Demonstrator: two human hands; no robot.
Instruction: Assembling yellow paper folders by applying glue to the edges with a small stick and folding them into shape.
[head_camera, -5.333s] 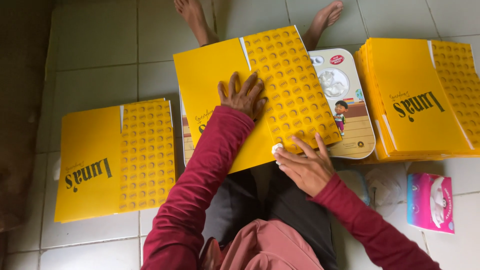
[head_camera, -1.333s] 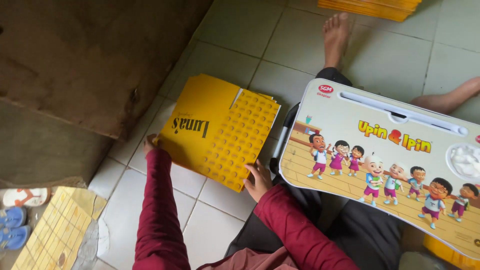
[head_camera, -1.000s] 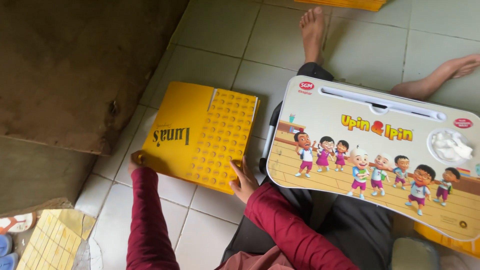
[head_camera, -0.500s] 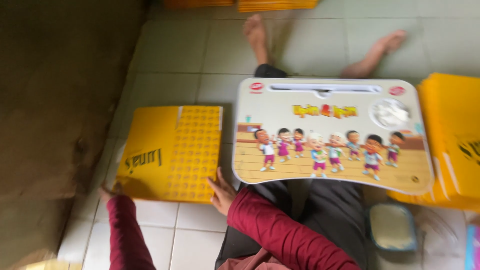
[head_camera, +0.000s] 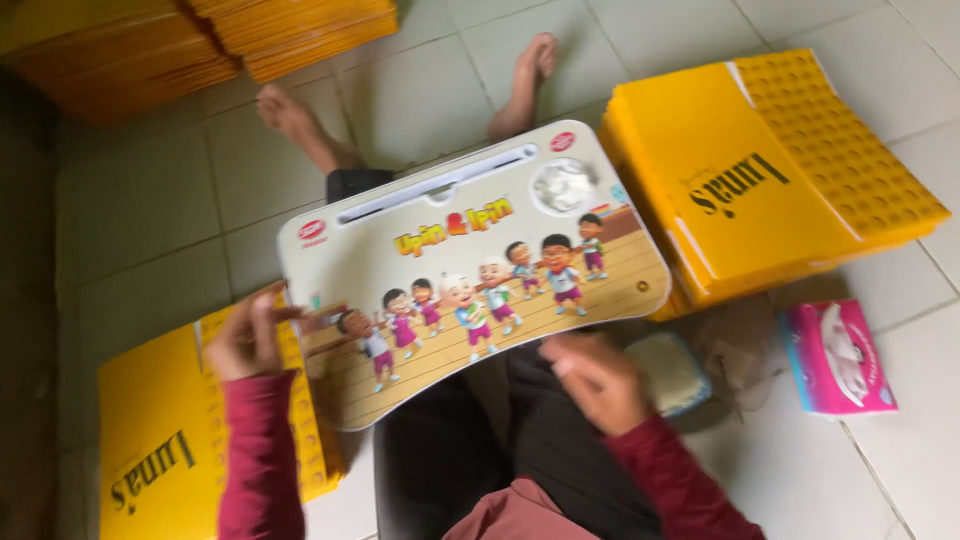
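Observation:
A small lap table (head_camera: 470, 270) with cartoon children printed on its top rests over my legs. My left hand (head_camera: 248, 335) hovers at its left edge, fingers loosely curled, above a flat yellow folded box (head_camera: 160, 450) lying on the floor tiles. My right hand (head_camera: 595, 378) hangs over my lap near the table's front edge, holding nothing. Both sleeves are dark red. A stack of the same yellow flat boxes (head_camera: 770, 180) lies to the right of the table.
More yellow box stacks (head_camera: 290, 25) sit at the top left. A pink tissue pack (head_camera: 838, 357) lies on the tiles at the right, with a pale sponge-like pad (head_camera: 668, 370) beside my lap. My bare feet (head_camera: 530, 70) stretch beyond the table.
Both hands set the yellow flat box down on the floor at my left and came off it. The view swung right, back over the lap table and the right stack.

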